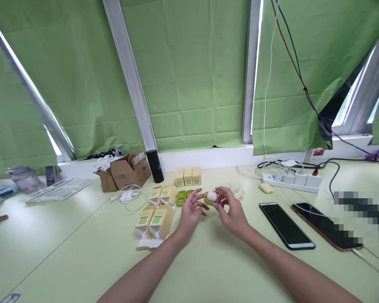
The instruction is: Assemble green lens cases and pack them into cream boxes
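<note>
Over the middle of the table, my right hand (233, 210) pinches a small olive-green case (211, 203) with a pale pinkish-white rounded piece (212, 196) seated in it. My left hand (191, 212) is at the case's left side, fingers apart and partly curled; whether a fingertip touches the case is hard to tell. Just behind the left hand stand several small green cases (181, 201), partly covered by it. Clear round containers with yellow bits (238, 193) lie beyond the right hand.
Open tan cartons with green labels (158, 221) lie left of my hands; closed tan boxes (188, 176) stand behind. Farther back are a cardboard box (131, 172) and black cylinder (155, 166). A white phone (286, 226), dark phone (325, 225) and power strip (292, 182) occupy the right.
</note>
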The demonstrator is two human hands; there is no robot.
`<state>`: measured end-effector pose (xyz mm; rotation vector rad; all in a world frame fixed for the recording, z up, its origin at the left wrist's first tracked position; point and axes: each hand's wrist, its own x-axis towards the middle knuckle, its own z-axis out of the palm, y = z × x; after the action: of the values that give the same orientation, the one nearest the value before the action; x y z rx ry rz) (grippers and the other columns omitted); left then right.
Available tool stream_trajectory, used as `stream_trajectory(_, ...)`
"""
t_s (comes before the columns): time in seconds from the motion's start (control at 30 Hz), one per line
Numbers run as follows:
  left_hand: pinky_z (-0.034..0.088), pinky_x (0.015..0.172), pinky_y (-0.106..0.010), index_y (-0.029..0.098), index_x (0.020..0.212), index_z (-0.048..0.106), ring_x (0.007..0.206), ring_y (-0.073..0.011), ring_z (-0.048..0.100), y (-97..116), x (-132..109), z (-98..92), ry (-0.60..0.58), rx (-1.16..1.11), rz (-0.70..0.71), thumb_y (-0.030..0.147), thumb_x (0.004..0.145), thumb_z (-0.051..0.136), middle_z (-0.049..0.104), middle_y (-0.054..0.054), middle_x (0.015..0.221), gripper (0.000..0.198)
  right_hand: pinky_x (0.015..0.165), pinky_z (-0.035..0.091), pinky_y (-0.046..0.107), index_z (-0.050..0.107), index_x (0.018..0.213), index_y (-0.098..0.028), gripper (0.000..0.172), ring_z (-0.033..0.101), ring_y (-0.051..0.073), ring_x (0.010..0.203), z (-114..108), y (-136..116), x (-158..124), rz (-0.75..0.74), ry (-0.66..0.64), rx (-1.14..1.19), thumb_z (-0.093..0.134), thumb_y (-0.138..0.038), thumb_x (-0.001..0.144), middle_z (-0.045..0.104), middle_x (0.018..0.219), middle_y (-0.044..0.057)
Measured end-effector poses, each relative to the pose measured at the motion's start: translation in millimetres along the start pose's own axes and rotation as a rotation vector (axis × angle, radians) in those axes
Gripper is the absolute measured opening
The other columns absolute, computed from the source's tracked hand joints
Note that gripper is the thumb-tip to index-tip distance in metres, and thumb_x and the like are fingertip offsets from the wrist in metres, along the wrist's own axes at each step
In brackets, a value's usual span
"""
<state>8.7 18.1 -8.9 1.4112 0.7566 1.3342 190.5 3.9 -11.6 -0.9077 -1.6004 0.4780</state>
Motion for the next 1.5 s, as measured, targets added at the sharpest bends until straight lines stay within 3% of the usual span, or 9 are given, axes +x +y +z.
stream_trajectory(0.17, 0.055, 0.087, -0.036, 0.025, 0.137, 0.055, 0.101, -0.0203, 0.063, 0, 2, -4.8, 0.054, 0.295, 0.166, 0.014, 0.084, 0.062, 0.068, -0.011, 0.125, 0.054, 0.066, 0.054, 0.032, 0.053, 0.124, -0.024, 0.04, 0.064, 0.02, 0.086, 1, 1, 6, 0.161, 0.007, 0.32, 0.066, -0.042, 0.091, 0.069, 0.103, 0.007)
stream_trajectory(0.33, 0.044, 0.107, -0.046, 0.028, 0.138, 0.058, 0.123, -0.0265, 0.056, 6, -1, -2.9, 0.05, 0.538, 0.348, 0.013, 0.089, 0.061, 0.062, -0.01, 0.134, 0.052, 0.058, 0.052, 0.031, 0.062, 0.113, -0.021, 0.053, 0.06, 0.019, 0.072, 0, 2, 11, 0.365, -0.011, 0.569, 0.078, -0.058, 0.078, 0.066, 0.081, 0.003)
stream_trajectory(0.53, 0.037, 0.115, -0.051, 0.035, 0.139, 0.06, 0.136, -0.0298, 0.042, 5, -5, -2.3, -0.001, 0.742, 0.466, 0.014, 0.092, 0.062, 0.054, -0.008, 0.142, 0.051, 0.055, 0.05, 0.031, 0.071, 0.098, -0.018, 0.058, 0.059, 0.017, 0.067, 1, -3, 12, 0.548, 0.003, 0.674, 0.085, -0.064, 0.066, 0.068, 0.081, 0.005)
stream_trajectory(0.83, 0.042, 0.111, -0.048, 0.037, 0.141, 0.06, 0.133, -0.0281, 0.043, -5, -2, -7.3, -0.027, 0.843, 0.502, 0.014, 0.092, 0.065, 0.052, -0.008, 0.141, 0.054, 0.049, 0.043, 0.024, 0.071, 0.077, -0.016, 0.057, 0.059, 0.015, 0.062, 5, 0, 9, 0.635, -0.063, 0.691, 0.083, -0.07, 0.066, 0.067, 0.072, 0.005)
stream_trajectory(0.93, 0.043, 0.111, -0.047, 0.035, 0.138, 0.063, 0.129, -0.0279, 0.047, -5, 0, -7.4, -0.012, 0.784, 0.478, 0.016, 0.091, 0.067, 0.057, -0.008, 0.135, 0.051, 0.049, 0.041, 0.024, 0.07, 0.074, -0.016, 0.057, 0.059, 0.015, 0.062, 5, 3, 8, 0.644, -0.073, 0.663, 0.082, -0.071, 0.066, 0.067, 0.07, 0.005)
stream_trajectory(1.1, 0.041, 0.112, -0.047, 0.031, 0.125, 0.072, 0.126, -0.0283, 0.055, 1, 1, -3.2, 0.049, 0.616, 0.297, 0.019, 0.084, 0.074, 0.061, -0.007, 0.128, 0.043, 0.049, 0.042, 0.024, 0.069, 0.073, -0.017, 0.057, 0.058, 0.016, 0.064, 4, 4, 7, 0.625, -0.08, 0.627, 0.08, -0.072, 0.066, 0.067, 0.069, 0.006)
stream_trajectory(1.3, 0.049, 0.101, -0.041, 0.025, 0.111, 0.077, 0.11, -0.0263, 0.063, 3, 6, 2.0, 0.131, 0.354, 0.149, 0.026, 0.074, 0.085, 0.069, -0.009, 0.121, 0.038, 0.049, 0.041, 0.024, 0.071, 0.076, -0.018, 0.056, 0.059, 0.017, 0.065, 3, 8, 8, 0.582, -0.102, 0.552, 0.073, -0.074, 0.072, 0.067, 0.072, 0.006)
stream_trajectory(1.4, 0.051, 0.095, -0.039, 0.021, 0.104, 0.077, 0.107, -0.0266, 0.067, 1, 11, 1.9, 0.142, 0.229, 0.066, 0.033, 0.072, 0.088, 0.072, -0.011, 0.116, 0.036, 0.049, 0.038, 0.026, 0.074, 0.082, -0.017, 0.056, 0.057, 0.017, 0.06, 0, 17, 12, 0.53, -0.082, 0.406, 0.066, -0.072, 0.077, 0.065, 0.067, 0.004)
stream_trajectory(1.5, 0.053, 0.091, -0.037, 0.017, 0.102, 0.077, 0.1, -0.0264, 0.07, -1, 14, 0.2, 0.131, 0.158, -0.025, 0.04, 0.07, 0.09, 0.075, -0.011, 0.111, 0.041, 0.059, 0.043, 0.03, 0.074, 0.082, -0.019, 0.037, 0.058, 0.019, 0.062, -8, 28, 16, 0.385, 0.008, 0.09, 0.063, -0.054, 0.086, 0.065, 0.065, 0.003)
